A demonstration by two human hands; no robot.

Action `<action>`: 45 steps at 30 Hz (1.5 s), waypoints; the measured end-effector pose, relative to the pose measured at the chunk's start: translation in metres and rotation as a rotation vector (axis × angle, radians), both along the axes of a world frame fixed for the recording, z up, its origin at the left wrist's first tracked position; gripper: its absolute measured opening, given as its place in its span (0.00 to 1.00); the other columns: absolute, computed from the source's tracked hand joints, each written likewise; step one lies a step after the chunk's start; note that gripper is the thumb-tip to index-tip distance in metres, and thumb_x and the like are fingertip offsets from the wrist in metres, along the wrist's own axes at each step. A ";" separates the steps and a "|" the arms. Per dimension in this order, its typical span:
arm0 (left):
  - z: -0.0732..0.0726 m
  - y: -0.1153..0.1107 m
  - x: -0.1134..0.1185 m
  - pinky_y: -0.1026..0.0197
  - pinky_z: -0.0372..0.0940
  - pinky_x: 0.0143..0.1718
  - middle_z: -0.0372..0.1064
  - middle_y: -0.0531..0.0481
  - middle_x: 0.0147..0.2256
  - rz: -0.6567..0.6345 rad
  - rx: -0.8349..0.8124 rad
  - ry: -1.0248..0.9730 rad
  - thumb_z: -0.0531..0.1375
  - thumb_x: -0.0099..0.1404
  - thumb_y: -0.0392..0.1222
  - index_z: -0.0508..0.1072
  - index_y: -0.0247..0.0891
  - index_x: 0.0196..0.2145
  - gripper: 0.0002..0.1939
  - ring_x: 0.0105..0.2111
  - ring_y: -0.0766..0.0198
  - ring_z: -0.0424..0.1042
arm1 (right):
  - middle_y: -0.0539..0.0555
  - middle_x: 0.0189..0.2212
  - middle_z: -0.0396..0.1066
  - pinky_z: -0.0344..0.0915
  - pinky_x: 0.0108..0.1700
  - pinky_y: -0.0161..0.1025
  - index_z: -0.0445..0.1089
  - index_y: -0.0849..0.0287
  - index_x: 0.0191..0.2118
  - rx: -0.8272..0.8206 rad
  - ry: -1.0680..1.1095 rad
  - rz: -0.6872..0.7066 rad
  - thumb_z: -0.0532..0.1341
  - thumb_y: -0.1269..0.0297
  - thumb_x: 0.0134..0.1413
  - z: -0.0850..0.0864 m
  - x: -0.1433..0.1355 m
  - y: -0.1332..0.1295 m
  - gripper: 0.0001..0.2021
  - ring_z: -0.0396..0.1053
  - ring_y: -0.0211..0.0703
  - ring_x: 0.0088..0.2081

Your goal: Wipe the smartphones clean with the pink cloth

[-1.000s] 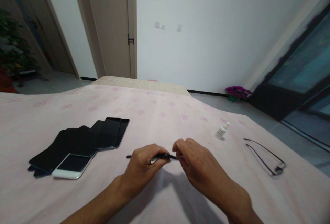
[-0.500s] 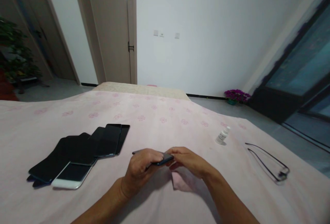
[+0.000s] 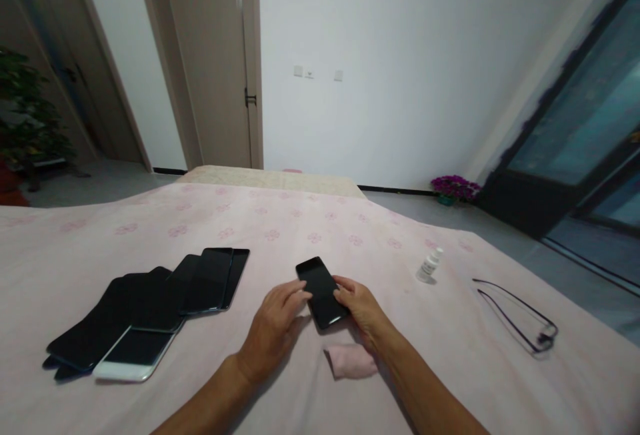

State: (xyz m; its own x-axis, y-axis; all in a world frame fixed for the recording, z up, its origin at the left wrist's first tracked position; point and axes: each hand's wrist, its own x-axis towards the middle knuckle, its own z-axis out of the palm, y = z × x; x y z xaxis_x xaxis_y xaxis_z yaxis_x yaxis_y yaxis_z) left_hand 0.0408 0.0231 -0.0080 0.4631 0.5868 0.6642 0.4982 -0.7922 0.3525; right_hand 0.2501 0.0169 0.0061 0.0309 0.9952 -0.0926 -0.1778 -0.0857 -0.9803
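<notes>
A black smartphone (image 3: 323, 293) is held screen up between both hands, tilted a little, its dark glass facing me. My right hand (image 3: 364, 308) grips its right edge, thumb over the front and fingers behind. At the opposite edge, the fingertips and thumb of my left hand (image 3: 276, 323) pinch the phone's side. Just below it, a folded pink cloth (image 3: 351, 361) lies on the bed cover, close to my right wrist. To the left, several black phones (image 3: 150, 295) overlap in a fanned row, with a white-framed phone (image 3: 137, 353) at the near side.
A small white bottle (image 3: 429, 266) stands to the right of my hands. Farther right lie black-framed glasses (image 3: 543, 338) with their arms unfolded. Pink floral fabric (image 3: 280, 221) covers the surface. Beyond are a door (image 3: 210, 68), a white wall and purple flowers (image 3: 454, 187).
The smartphone has turned from nearly edge-on to face up, its screen now showing. My right hand has shifted onto its right edge, and the pink cloth beneath is more exposed.
</notes>
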 end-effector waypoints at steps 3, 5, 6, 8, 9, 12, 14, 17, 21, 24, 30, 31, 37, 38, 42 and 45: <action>-0.010 0.004 -0.005 0.44 0.58 0.61 0.63 0.40 0.59 0.160 -0.090 0.092 0.56 0.66 0.35 0.62 0.39 0.60 0.25 0.61 0.52 0.61 | 0.60 0.42 0.76 0.65 0.51 0.50 0.72 0.63 0.49 0.098 -0.399 -0.063 0.61 0.62 0.48 -0.001 0.012 0.004 0.21 0.72 0.53 0.46; -0.017 0.006 -0.005 0.43 0.55 0.63 0.60 0.39 0.62 0.223 -0.129 0.165 0.55 0.66 0.37 0.59 0.37 0.62 0.27 0.63 0.50 0.57 | 0.63 0.51 0.71 0.60 0.58 0.52 0.72 0.62 0.52 0.205 -0.792 -0.151 0.58 0.64 0.52 0.003 0.016 0.001 0.20 0.67 0.55 0.54; -0.020 0.007 -0.004 0.42 0.54 0.63 0.59 0.38 0.63 0.249 -0.147 0.208 0.55 0.66 0.39 0.60 0.37 0.62 0.27 0.64 0.49 0.55 | 0.63 0.56 0.67 0.56 0.61 0.54 0.71 0.62 0.53 0.264 -0.973 -0.168 0.57 0.64 0.55 0.005 0.016 -0.002 0.21 0.63 0.56 0.58; -0.023 0.007 -0.002 0.42 0.52 0.63 0.58 0.37 0.63 0.296 -0.178 0.302 0.55 0.67 0.43 0.62 0.36 0.62 0.26 0.65 0.47 0.53 | 0.62 0.64 0.58 0.49 0.65 0.55 0.67 0.60 0.59 0.352 -1.216 -0.089 0.57 0.63 0.58 0.010 0.013 -0.007 0.23 0.52 0.56 0.65; -0.024 0.007 0.000 0.41 0.51 0.64 0.58 0.37 0.63 0.314 -0.189 0.348 0.56 0.68 0.45 0.62 0.36 0.61 0.26 0.65 0.46 0.53 | 0.60 0.66 0.54 0.47 0.66 0.55 0.64 0.58 0.62 0.376 -1.284 -0.005 0.57 0.61 0.60 0.011 0.011 -0.010 0.25 0.48 0.56 0.67; -0.020 0.006 0.003 0.41 0.48 0.64 0.57 0.36 0.64 0.346 -0.206 0.452 0.55 0.68 0.49 0.64 0.37 0.61 0.27 0.65 0.45 0.53 | 0.58 0.69 0.48 0.43 0.67 0.56 0.56 0.54 0.67 0.402 -1.393 0.224 0.57 0.56 0.61 0.011 0.003 -0.013 0.29 0.41 0.56 0.69; -0.016 0.005 0.004 0.40 0.47 0.64 0.56 0.37 0.64 0.351 -0.218 0.494 0.55 0.68 0.50 0.63 0.39 0.62 0.27 0.65 0.44 0.52 | 0.58 0.69 0.46 0.42 0.67 0.57 0.55 0.54 0.67 0.397 -1.442 0.277 0.56 0.55 0.62 0.007 -0.001 -0.012 0.30 0.40 0.57 0.70; -0.012 0.004 0.004 0.39 0.46 0.64 0.55 0.38 0.65 0.352 -0.240 0.525 0.54 0.69 0.51 0.62 0.40 0.63 0.28 0.66 0.44 0.51 | 0.59 0.69 0.46 0.42 0.68 0.57 0.54 0.58 0.68 0.389 -1.511 0.243 0.55 0.61 0.62 -0.001 -0.002 -0.006 0.29 0.40 0.58 0.69; -0.011 0.003 0.004 0.38 0.45 0.64 0.55 0.38 0.65 0.356 -0.253 0.535 0.54 0.68 0.50 0.62 0.40 0.63 0.27 0.66 0.44 0.51 | 0.61 0.69 0.47 0.41 0.68 0.55 0.54 0.63 0.67 0.381 -1.594 0.126 0.52 0.65 0.61 -0.009 0.007 0.010 0.29 0.41 0.57 0.69; -0.011 0.003 0.004 0.39 0.44 0.65 0.54 0.39 0.65 0.356 -0.250 0.533 0.54 0.68 0.50 0.62 0.41 0.63 0.27 0.66 0.45 0.50 | 0.60 0.69 0.48 0.42 0.68 0.54 0.54 0.63 0.68 0.318 -1.642 0.059 0.51 0.65 0.62 -0.013 0.023 0.026 0.29 0.41 0.57 0.69; -0.010 0.003 0.005 0.38 0.45 0.64 0.54 0.39 0.65 0.353 -0.269 0.536 0.54 0.68 0.50 0.62 0.41 0.63 0.27 0.66 0.45 0.50 | 0.56 0.70 0.44 0.43 0.66 0.56 0.50 0.59 0.69 0.119 -1.693 -0.044 0.48 0.63 0.62 -0.012 0.065 0.061 0.30 0.42 0.56 0.69; -0.010 0.003 0.005 0.38 0.45 0.64 0.54 0.39 0.65 0.353 -0.268 0.536 0.53 0.68 0.50 0.62 0.41 0.63 0.27 0.66 0.45 0.50 | 0.55 0.70 0.44 0.43 0.66 0.56 0.49 0.58 0.69 0.084 -1.703 -0.064 0.48 0.63 0.63 -0.012 0.073 0.067 0.29 0.41 0.56 0.69; -0.012 0.003 0.004 0.38 0.44 0.64 0.54 0.39 0.65 0.349 -0.242 0.529 0.52 0.69 0.50 0.62 0.41 0.63 0.27 0.66 0.45 0.50 | 0.56 0.69 0.46 0.44 0.65 0.52 0.51 0.60 0.69 -0.030 -1.737 -0.139 0.47 0.63 0.64 -0.010 0.109 0.093 0.28 0.44 0.55 0.68; -0.013 0.003 0.004 0.38 0.44 0.64 0.54 0.39 0.65 0.349 -0.240 0.532 0.52 0.69 0.50 0.62 0.41 0.63 0.27 0.66 0.45 0.50 | 0.57 0.69 0.47 0.44 0.66 0.51 0.51 0.60 0.69 -0.030 -1.737 -0.146 0.47 0.64 0.64 -0.010 0.112 0.095 0.28 0.44 0.55 0.68; -0.013 0.003 0.004 0.38 0.44 0.64 0.54 0.39 0.65 0.355 -0.235 0.541 0.52 0.69 0.49 0.62 0.41 0.63 0.27 0.66 0.45 0.50 | 0.56 0.69 0.47 0.43 0.66 0.49 0.52 0.60 0.68 -0.018 -1.739 -0.164 0.47 0.64 0.64 -0.013 0.117 0.098 0.28 0.44 0.53 0.68; -0.013 0.003 0.004 0.38 0.44 0.64 0.54 0.39 0.65 0.359 -0.234 0.548 0.52 0.69 0.49 0.62 0.41 0.63 0.27 0.66 0.45 0.50 | 0.56 0.69 0.47 0.42 0.66 0.49 0.52 0.59 0.68 -0.008 -1.736 -0.176 0.47 0.63 0.65 -0.015 0.117 0.097 0.27 0.44 0.53 0.68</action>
